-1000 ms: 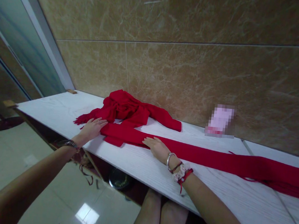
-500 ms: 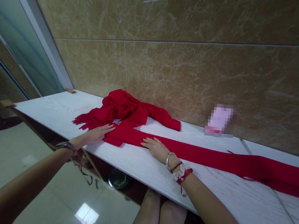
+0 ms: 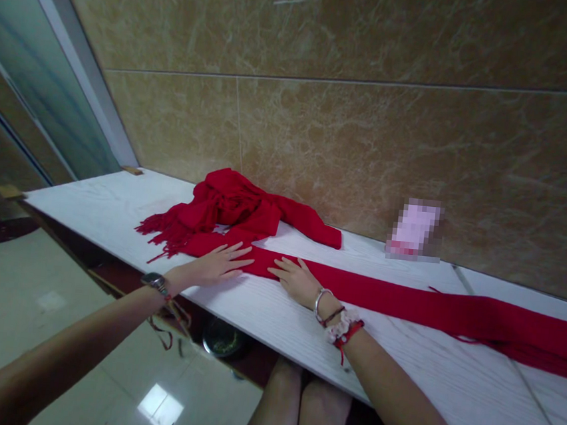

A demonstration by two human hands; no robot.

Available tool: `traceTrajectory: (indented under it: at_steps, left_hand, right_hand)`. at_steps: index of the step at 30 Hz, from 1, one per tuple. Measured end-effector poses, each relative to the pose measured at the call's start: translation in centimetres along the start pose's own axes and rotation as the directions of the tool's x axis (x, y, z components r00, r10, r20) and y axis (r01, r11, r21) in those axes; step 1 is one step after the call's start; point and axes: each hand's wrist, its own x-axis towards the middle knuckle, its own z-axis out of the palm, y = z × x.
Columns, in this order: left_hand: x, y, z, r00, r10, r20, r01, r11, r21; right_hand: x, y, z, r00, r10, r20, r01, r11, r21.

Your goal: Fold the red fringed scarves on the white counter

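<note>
A long red scarf [image 3: 405, 303] lies stretched along a white table [image 3: 264, 311], running off to the right edge. Its left part is bunched in a heap [image 3: 229, 204] near the wall, with fringe hanging toward the table's front. My left hand [image 3: 218, 266] rests flat on the scarf's folded strip, fingers spread and open. My right hand [image 3: 297, 279] lies flat on the same strip just to the right, fingers stretched out. Bracelets circle my right wrist and a watch sits on my left.
A brown marble wall [image 3: 373, 114] rises behind the table. A blurred pink object [image 3: 415, 228] leans against it. A glass door [image 3: 30, 81] stands at the left. A dark bowl-like thing [image 3: 224, 340] sits under the table, beside my knees [image 3: 299, 408].
My left hand slid right along the scarf, from the fringed end toward my right hand, flattening the fold. My right hand stayed in place.
</note>
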Motion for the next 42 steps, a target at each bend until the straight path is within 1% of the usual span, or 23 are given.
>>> traceTrajectory:
  at_steps: [2, 4, 8, 11, 14, 16, 19, 21, 24, 31, 35, 39, 42]
  left_hand:
    - [0.0, 0.3, 0.7, 1.000, 0.002, 0.028, -0.002, 1.000, -0.008]
    - [-0.1, 0.1, 1.0, 0.999, 0.001, 0.034, -0.001, 1.000, -0.008]
    - [-0.3, -0.1, 0.8, 0.998, -0.001, 0.058, 0.001, 1.000, -0.001]
    - [-0.1, 0.5, 0.4, 1.000, -0.010, -0.006, 0.010, 1.000, 0.022]
    - [0.4, 1.4, 0.1, 0.996, 0.025, -0.087, -0.020, 0.998, 0.058]
    - [0.9, 1.9, 0.2, 0.994, 0.049, -0.096, -0.044, 0.997, 0.057]
    - [1.5, 2.2, 0.7, 0.997, 0.035, -0.072, -0.032, 0.999, 0.043]
    - [1.7, 2.3, 1.1, 0.998, 0.015, -0.061, -0.012, 0.999, 0.048]
    - [1.7, 2.3, 1.3, 0.998, 0.004, -0.057, -0.001, 0.999, 0.050]
    - [1.6, 2.0, 1.0, 1.000, 0.021, -0.014, -0.020, 0.999, 0.033]
    - [1.7, 2.1, 0.6, 0.999, 0.036, 0.017, -0.037, 0.999, 0.030]
    - [1.7, 2.0, 0.5, 0.998, 0.021, 0.063, -0.024, 0.999, 0.035]
    - [1.5, 2.0, 0.5, 0.999, 0.010, 0.048, -0.011, 1.000, 0.026]
  right_hand:
    - [-0.1, 0.1, -0.1, 1.000, -0.008, -0.002, 0.008, 1.000, 0.011]
    - [-0.1, 0.1, -0.2, 1.000, -0.022, -0.002, 0.022, 1.000, 0.020]
    - [-0.3, 0.1, -0.3, 0.999, -0.032, -0.001, 0.032, 0.999, 0.027]
    - [-0.4, 0.1, -0.6, 0.999, -0.041, 0.016, 0.040, 0.999, 0.033]
    - [-0.6, 0.1, -0.9, 0.997, -0.058, 0.052, 0.056, 0.997, 0.049]
    - [-0.7, 0.2, -1.1, 0.995, -0.068, 0.074, 0.062, 0.996, 0.069]
    - [-0.7, 0.3, -1.3, 0.993, -0.070, 0.093, 0.060, 0.993, 0.103]
    - [-0.7, 0.2, -1.3, 0.994, -0.056, 0.091, 0.047, 0.994, 0.096]
    - [-0.8, 0.1, -1.2, 0.997, -0.014, 0.073, 0.011, 0.999, 0.041]
    - [-1.2, 0.2, -1.2, 0.996, 0.078, 0.048, -0.077, 0.997, -0.025]
    - [-1.4, 0.6, -1.5, 0.992, 0.100, 0.082, -0.098, 0.995, -0.029]
    - [-1.8, 1.2, -1.5, 0.986, 0.112, 0.126, -0.109, 0.994, -0.025]
    - [-2.8, 2.3, -1.3, 0.981, 0.159, 0.113, -0.156, 0.987, -0.035]
